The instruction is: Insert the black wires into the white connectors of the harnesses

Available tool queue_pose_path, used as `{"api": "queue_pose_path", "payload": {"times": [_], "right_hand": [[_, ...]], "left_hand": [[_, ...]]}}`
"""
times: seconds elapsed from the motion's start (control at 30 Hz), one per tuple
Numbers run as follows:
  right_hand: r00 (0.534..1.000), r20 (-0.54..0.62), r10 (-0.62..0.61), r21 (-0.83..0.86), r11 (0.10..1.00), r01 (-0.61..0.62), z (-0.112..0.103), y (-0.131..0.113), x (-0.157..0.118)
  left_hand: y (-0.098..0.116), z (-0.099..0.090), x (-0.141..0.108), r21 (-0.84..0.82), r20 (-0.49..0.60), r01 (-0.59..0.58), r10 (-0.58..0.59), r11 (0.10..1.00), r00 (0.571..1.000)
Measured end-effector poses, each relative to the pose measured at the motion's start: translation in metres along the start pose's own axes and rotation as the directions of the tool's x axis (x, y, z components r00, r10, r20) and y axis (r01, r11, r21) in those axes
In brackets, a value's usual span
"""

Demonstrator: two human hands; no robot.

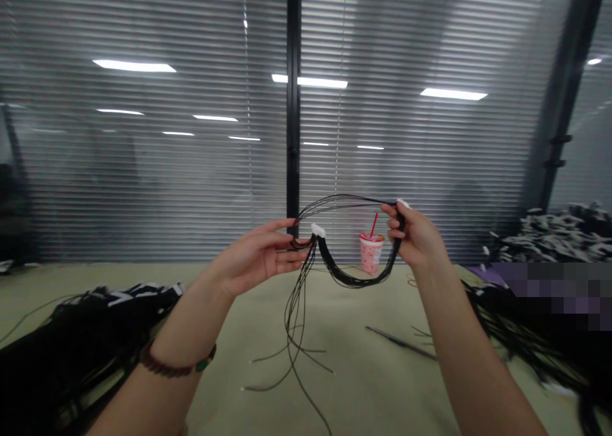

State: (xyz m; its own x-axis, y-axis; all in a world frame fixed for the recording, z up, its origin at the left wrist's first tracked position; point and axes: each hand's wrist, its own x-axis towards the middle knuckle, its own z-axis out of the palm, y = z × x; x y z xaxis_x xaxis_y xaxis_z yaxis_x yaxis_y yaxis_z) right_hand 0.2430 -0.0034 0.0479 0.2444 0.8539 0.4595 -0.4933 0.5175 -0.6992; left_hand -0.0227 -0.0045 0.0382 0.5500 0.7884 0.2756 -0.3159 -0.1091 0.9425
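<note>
Taking clock directions from the middle of the view, the black wire harness [358, 282] is held up in the air around five o'clock, over the tabletop [354, 385], and looks partly made up: its thick strand runs from a white connector [318, 231] near the left hand [255, 257] to a white piece [404, 203] at the right hand [421, 235], so that stretch seems done, while the loose wires [305, 273] hanging towards six o'clock end bare, which suggests they are unfinished; the right hand is curled around the strand, and the left has its fingers loosely spread with thin wires at the tips, though I cannot tell whether it pinches them; the pile [554, 232] at three o'clock and the dark bundle [86, 334] at eight look like more of the same, but which is finished stock is unclear; the right fingers mostly cover the white piece, blocky blurring hides part of the three-to-four o'clock side, the bundle at eight is cut off, one hanging wire leaves the lower edge, and the slim dark tool [401, 343] near five o'clock is too blurred to identify
</note>
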Motion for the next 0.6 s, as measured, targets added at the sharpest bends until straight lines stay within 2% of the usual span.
{"api": "queue_pose_path", "payload": {"times": [0.07,0.13,0.17,0.23,0.3,0.37,0.5,0.53,0.6], "right_hand": [[1.000,0.006,0.004,-0.014,1.000,-0.004,0.001,0.001,-0.001],[1.000,0.020,-0.002,-0.041,0.999,0.003,0.003,0.003,-0.002],[1.000,0.027,-0.009,-0.057,0.998,0.010,0.004,0.004,-0.002],[0.999,0.045,-0.026,-0.093,0.995,0.030,0.006,0.008,-0.002],[0.997,0.066,-0.043,-0.131,0.990,0.052,0.007,0.012,-0.002],[0.994,0.090,-0.053,-0.173,0.982,0.068,0.008,0.016,-0.002],[0.981,0.192,-0.008,-0.285,0.956,0.063,0.012,0.022,-0.007],[0.972,0.232,0.024,-0.315,0.948,0.052,0.013,0.023,-0.009],[0.947,0.307,0.098,-0.367,0.930,0.023,0.018,0.027,-0.013]], "left_hand": [[0.000,0.005,-0.003,0.115,-0.016,-0.024,0.026,0.993,1.000],[-0.002,0.009,-0.004,0.342,-0.029,-0.077,0.092,0.936,0.995],[-0.004,0.010,-0.004,0.478,-0.022,-0.114,0.142,0.871,0.990],[-0.007,0.009,-0.002,0.709,0.021,-0.177,0.230,0.683,0.973],[-0.010,0.006,0.002,0.832,0.083,-0.221,0.281,0.508,0.956],[-0.013,0.003,0.005,0.897,0.121,-0.251,0.345,0.363,0.931],[-0.015,0.004,0.006,0.972,0.195,-0.237,0.554,0.003,0.809],[-0.015,0.005,0.006,0.970,0.232,-0.234,0.566,-0.070,0.791],[-0.015,0.008,0.005,0.951,0.308,-0.257,0.543,-0.170,0.781]]}}
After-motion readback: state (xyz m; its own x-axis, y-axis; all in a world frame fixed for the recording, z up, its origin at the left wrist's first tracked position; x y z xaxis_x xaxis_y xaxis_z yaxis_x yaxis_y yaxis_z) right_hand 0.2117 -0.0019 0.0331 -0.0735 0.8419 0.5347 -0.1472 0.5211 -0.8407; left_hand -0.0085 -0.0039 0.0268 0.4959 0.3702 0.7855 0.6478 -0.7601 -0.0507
